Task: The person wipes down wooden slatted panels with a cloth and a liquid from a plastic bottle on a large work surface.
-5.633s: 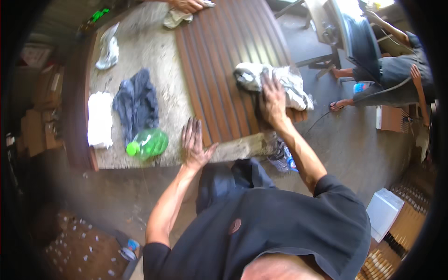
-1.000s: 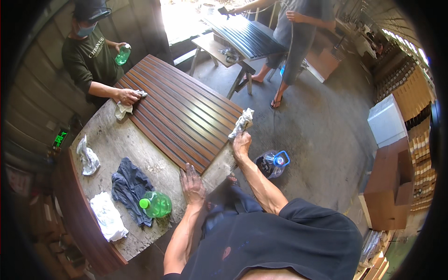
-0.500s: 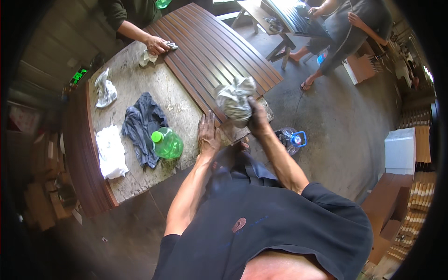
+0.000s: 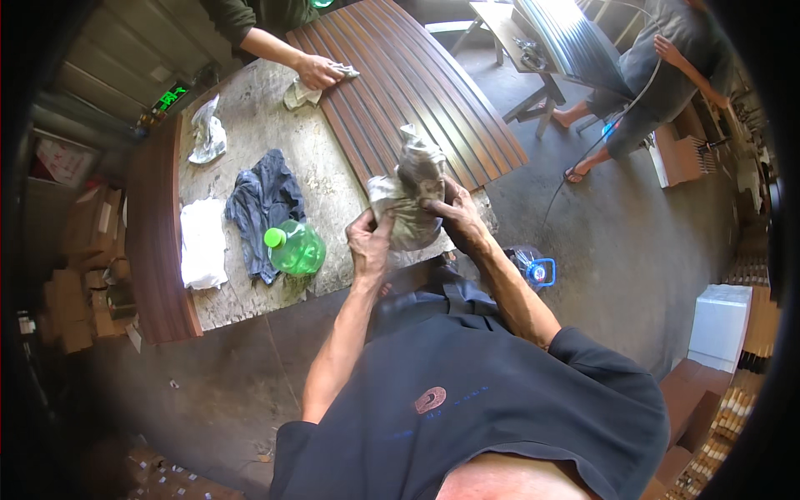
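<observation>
Both my hands hold a crumpled grey rag [image 4: 410, 190] in front of my chest, above the near edge of the worktable [image 4: 275, 167]. My left hand [image 4: 368, 242] grips its lower left part. My right hand [image 4: 454, 212] pinches its right side. Behind the rag lies a dark brown slatted wooden panel [image 4: 417, 92] on the table. A green plastic bottle [image 4: 296, 247] lies on its side to the left of my hands.
A dark blue cloth [image 4: 260, 204], a white cloth [image 4: 202, 243] and a pale rag [image 4: 207, 133] lie on the table's left part. Another person's hand [image 4: 319, 70] presses a rag on the panel's far end. A second person [image 4: 658, 75] stands by a bench. A blue-capped container [image 4: 533, 268] sits on the floor.
My left hand has left the table edge and now grips the rag together with my right hand. The rag has come up off the panel toward me.
</observation>
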Action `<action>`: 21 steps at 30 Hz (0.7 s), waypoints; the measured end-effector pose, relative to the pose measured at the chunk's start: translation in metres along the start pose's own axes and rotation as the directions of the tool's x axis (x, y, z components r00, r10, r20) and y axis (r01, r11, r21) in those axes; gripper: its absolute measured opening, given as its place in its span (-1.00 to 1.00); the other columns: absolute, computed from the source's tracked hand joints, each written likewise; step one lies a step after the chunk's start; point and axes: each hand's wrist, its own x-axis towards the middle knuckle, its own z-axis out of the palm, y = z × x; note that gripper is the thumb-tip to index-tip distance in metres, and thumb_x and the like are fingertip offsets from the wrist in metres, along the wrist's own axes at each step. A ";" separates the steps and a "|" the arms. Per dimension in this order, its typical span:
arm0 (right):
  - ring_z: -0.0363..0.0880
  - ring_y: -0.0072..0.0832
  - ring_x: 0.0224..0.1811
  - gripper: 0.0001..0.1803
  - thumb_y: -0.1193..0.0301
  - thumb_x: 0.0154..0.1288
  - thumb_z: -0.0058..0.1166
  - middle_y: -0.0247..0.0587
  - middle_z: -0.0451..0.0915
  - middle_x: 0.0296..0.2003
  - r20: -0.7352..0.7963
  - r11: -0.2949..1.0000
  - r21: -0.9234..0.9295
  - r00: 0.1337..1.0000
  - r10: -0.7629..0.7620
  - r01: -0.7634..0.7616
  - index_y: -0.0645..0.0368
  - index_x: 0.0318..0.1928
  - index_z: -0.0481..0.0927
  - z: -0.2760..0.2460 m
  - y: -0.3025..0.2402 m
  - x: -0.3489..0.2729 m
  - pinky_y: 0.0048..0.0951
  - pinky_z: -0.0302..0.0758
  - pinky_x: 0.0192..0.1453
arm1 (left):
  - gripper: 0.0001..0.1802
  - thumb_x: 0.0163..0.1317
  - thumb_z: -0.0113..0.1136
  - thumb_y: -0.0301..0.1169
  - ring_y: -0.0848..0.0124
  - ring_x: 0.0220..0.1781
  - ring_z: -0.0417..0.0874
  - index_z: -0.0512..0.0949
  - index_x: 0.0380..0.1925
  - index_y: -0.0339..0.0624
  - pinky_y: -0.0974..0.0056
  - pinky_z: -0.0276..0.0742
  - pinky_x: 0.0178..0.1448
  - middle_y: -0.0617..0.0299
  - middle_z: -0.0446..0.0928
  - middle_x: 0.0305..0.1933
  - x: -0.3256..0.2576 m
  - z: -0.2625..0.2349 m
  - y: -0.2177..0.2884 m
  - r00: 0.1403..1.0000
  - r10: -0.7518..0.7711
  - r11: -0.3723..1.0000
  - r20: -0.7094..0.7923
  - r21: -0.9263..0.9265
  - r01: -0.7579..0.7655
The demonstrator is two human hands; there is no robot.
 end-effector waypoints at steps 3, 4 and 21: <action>0.58 -0.46 0.15 -0.39 0.42 0.30 0.31 -0.17 0.65 0.12 -0.017 0.998 0.050 0.999 0.041 -0.040 0.36 0.31 0.46 -0.022 -0.002 0.011 -0.39 0.42 0.35 | -0.82 0.36 0.32 -0.41 0.66 -0.41 0.45 0.69 -0.14 -0.27 0.45 0.33 -0.31 0.43 0.61 -0.40 -0.003 0.021 0.000 0.981 0.136 0.975 -0.141 -0.156 -0.158; 0.59 -0.46 0.14 -0.40 0.42 0.31 0.31 -0.17 0.65 0.11 -0.037 0.995 0.073 0.996 0.076 -0.073 0.38 0.30 0.47 -0.031 -0.003 0.012 -0.39 0.43 0.34 | -0.82 0.37 0.29 -0.44 0.66 -0.37 0.46 0.69 -0.09 -0.27 0.46 0.33 -0.26 0.43 0.62 -0.34 -0.005 0.035 0.009 0.978 0.141 0.954 -0.153 -0.244 -0.176; 0.55 -0.08 0.29 -0.26 0.30 0.21 0.36 0.07 0.56 0.21 0.093 0.422 0.882 0.955 0.283 -0.211 0.26 0.35 0.37 -0.150 -0.029 0.014 0.03 0.44 0.47 | -0.58 0.39 0.18 -0.56 0.17 0.26 0.63 0.46 0.23 -0.31 -0.01 0.54 0.43 0.02 0.60 0.19 0.017 0.154 0.025 0.985 -0.141 0.690 0.097 -0.704 0.168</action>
